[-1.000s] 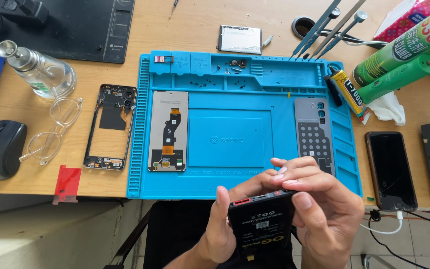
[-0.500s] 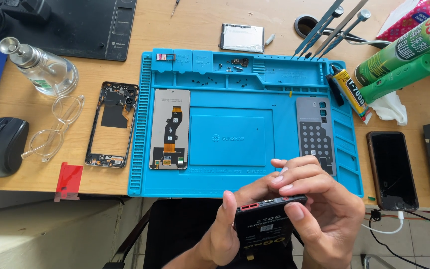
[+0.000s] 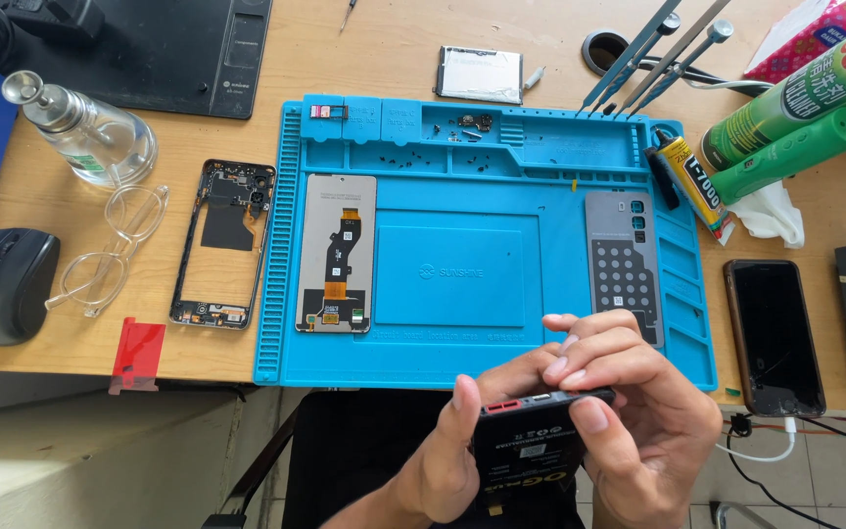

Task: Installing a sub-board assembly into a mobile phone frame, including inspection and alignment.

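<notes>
Below, both hands (image 3: 560,431) gripping black battery (image 3: 529,446), blue mat (image 3: 462,255) beyond

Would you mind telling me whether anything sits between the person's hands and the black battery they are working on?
Nothing visible does. The left hand and right hand both grip the black battery directly, below the blue mat.
</notes>
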